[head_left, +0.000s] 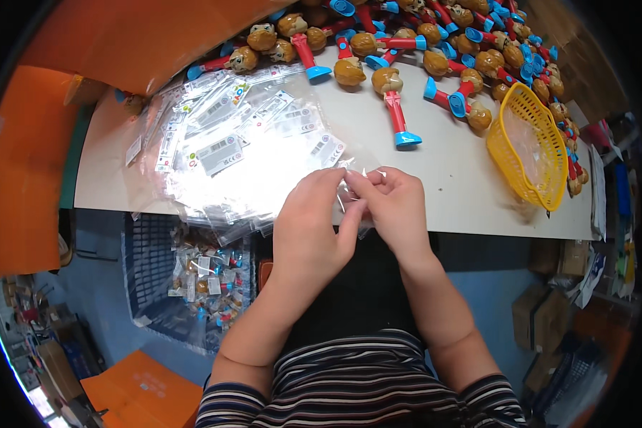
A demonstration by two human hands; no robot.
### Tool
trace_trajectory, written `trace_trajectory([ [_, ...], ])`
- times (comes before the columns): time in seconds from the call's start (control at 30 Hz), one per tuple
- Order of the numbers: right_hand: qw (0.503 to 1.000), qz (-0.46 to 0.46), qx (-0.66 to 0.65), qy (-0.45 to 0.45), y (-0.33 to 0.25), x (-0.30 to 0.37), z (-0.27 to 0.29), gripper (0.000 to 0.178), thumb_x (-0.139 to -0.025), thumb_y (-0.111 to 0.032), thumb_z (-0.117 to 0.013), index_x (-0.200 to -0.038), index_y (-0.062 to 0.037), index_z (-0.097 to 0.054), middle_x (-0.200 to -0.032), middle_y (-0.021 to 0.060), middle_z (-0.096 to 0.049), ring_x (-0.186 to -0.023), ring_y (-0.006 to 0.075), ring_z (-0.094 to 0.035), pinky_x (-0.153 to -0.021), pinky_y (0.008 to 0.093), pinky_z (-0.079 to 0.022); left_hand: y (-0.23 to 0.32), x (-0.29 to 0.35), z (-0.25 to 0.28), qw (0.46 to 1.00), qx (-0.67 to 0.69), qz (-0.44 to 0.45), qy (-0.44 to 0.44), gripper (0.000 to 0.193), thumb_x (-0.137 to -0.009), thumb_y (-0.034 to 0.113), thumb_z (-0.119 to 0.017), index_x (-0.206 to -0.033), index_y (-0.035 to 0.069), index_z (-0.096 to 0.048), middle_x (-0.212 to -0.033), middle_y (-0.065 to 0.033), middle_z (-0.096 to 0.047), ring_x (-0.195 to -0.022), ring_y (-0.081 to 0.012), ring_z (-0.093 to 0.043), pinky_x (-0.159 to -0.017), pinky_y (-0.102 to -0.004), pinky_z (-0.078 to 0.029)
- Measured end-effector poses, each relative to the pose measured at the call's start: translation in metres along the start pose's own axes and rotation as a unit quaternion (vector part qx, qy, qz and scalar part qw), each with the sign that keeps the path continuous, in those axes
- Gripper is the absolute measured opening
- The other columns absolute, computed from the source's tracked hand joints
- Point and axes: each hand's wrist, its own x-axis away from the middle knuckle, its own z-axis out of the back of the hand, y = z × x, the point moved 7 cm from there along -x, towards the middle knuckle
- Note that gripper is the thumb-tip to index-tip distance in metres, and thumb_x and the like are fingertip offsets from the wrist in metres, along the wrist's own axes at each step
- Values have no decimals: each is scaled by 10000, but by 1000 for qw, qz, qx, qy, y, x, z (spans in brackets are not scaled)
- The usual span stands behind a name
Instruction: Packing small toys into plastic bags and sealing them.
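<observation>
My left hand point(305, 217) and my right hand point(401, 212) meet over the table's front edge. Between their fingertips they pinch a clear plastic bag point(344, 194), much of it hidden by the fingers. To the left lies a spread heap of clear bags with printed labels point(221, 153), shining under glare. One toy figure point(394, 110), with a brown-haired head, red body and blue foot, lies just beyond my right hand. A large pile of similar toy figures point(488, 64) covers the back of the table.
A yellow plastic basket point(498, 146) holding clear plastic stands tilted at the right of the white table point(449, 203). Below on the left, a blue crate point(144, 278) contains several bagged figures point(210, 274). Orange cartons point(21, 171) border the left side; brown boxes point(541, 317) sit at lower right.
</observation>
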Motion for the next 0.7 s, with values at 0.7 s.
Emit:
trace_trajectory([
  [0.7, 664, 426, 559, 256, -85, -5, 29, 408, -855, -328, -749, -1065, 12, -663, -923, 129, -671, -843, 265, -637, -775, 392, -504, -9, -2, -24, 986, -152, -70, 12, 184, -724, 2, -635, -905, 34, -645, -856, -107, -552, -741, -293, -582, -630, -388, -496],
])
